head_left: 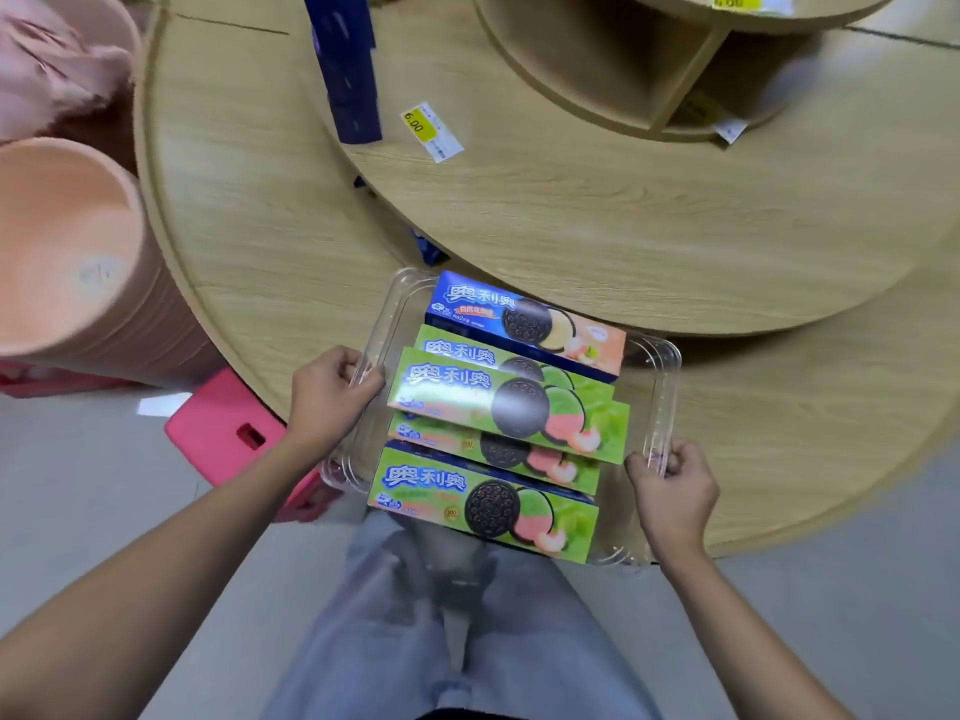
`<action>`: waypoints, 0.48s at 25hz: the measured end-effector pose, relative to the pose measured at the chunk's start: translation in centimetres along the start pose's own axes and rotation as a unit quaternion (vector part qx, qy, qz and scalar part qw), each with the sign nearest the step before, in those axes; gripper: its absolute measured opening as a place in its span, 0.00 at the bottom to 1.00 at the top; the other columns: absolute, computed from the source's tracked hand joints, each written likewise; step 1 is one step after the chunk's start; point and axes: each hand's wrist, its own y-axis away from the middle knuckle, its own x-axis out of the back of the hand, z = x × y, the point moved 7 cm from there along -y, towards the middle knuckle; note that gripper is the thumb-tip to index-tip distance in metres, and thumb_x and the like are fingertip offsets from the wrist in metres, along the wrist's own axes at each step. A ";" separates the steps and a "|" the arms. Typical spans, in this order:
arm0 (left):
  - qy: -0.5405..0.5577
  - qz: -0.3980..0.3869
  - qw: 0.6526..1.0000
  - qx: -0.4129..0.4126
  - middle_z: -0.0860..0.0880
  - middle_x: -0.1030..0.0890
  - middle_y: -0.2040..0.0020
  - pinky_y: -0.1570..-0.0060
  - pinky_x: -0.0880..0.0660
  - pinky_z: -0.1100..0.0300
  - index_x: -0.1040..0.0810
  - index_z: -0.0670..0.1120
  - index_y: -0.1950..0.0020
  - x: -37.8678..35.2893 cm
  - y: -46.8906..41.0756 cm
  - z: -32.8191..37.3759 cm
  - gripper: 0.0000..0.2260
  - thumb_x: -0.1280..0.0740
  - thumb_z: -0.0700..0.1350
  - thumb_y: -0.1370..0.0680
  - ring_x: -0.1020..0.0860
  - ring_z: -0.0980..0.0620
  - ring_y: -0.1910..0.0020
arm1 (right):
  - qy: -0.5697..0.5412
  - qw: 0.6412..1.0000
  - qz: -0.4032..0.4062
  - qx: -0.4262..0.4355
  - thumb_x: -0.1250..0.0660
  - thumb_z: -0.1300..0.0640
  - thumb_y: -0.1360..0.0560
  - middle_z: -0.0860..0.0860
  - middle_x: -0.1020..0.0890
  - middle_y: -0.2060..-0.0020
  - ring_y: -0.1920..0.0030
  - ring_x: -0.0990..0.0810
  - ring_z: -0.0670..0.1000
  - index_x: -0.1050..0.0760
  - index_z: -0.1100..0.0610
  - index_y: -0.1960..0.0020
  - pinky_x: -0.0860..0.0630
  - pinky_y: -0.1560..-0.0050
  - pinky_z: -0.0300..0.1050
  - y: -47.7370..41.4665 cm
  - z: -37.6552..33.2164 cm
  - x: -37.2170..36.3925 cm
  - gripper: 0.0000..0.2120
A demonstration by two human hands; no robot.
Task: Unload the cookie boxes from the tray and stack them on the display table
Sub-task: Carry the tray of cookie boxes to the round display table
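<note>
A clear plastic tray is held at the near edge of the round wooden display table, partly over its lowest tier. My left hand grips the tray's left handle and my right hand grips its right handle. In the tray lie several cookie boxes: a blue one at the far end and green ones, among them the top green box and the nearest green box, overlapping one another.
The table rises in round tiers; the middle tier carries a dark blue box standing upright and a yellow price tag. Stacked pink tubs stand at the left, above a pink crate on the floor.
</note>
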 end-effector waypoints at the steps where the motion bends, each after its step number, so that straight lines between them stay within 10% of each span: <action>1: 0.000 -0.013 1.000 -0.012 0.47 0.21 0.66 0.63 0.33 0.60 0.21 0.40 0.57 0.0 -0.9 -0.2 0.07 0.29 0.44 0.29 0.26 0.50 0.67 | 0.000 1.000 0.018 0.000 0.32 0.60 0.38 0.68 0.23 0.66 0.69 0.31 0.54 0.29 0.65 0.60 0.32 0.67 0.46 0.5 -0.2 -0.2 0.11; 12: 0.006 -0.116 0.992 -0.041 0.47 0.21 0.62 0.63 0.36 0.59 0.24 0.41 0.54 0.1 -3.8 -0.3 0.08 0.32 0.46 0.26 0.25 0.47 0.62 | 0.043 0.997 0.070 -0.012 0.30 0.62 0.35 0.58 0.25 0.70 0.67 0.29 0.56 0.29 0.61 0.60 0.38 0.71 0.39 3.7 -2.2 -1.3 0.08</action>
